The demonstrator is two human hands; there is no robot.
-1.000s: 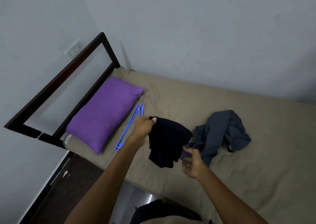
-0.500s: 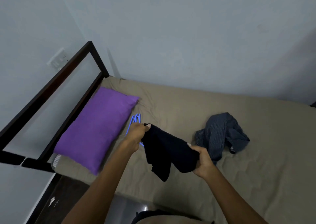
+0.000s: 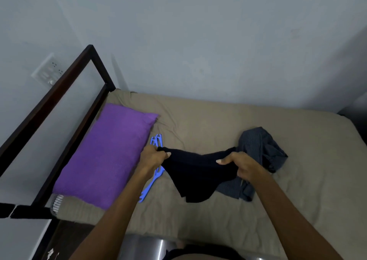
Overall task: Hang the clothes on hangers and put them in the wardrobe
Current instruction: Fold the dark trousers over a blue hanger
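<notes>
Hands stretch a black knitted garment (image 3: 195,172) above the tan-sheeted bed (image 3: 218,120).
My left hand (image 3: 154,156) pinches one end and my right hand (image 3: 241,165) grips the other, so the cloth sags between them. Blue plastic hangers (image 3: 153,180), maybe two, lie under my left wrist beside the purple pillow (image 3: 107,152) at the bed's head end. A crumpled grey striped garment (image 3: 262,152) lies behind my right hand.

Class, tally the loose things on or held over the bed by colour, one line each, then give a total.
Purple: 1, the pillow
Blue: 1 bunch, the hangers; number unclear
Black: 1, the black garment, gripped by both hands
Grey: 1, the grey garment
Total: 4
</notes>
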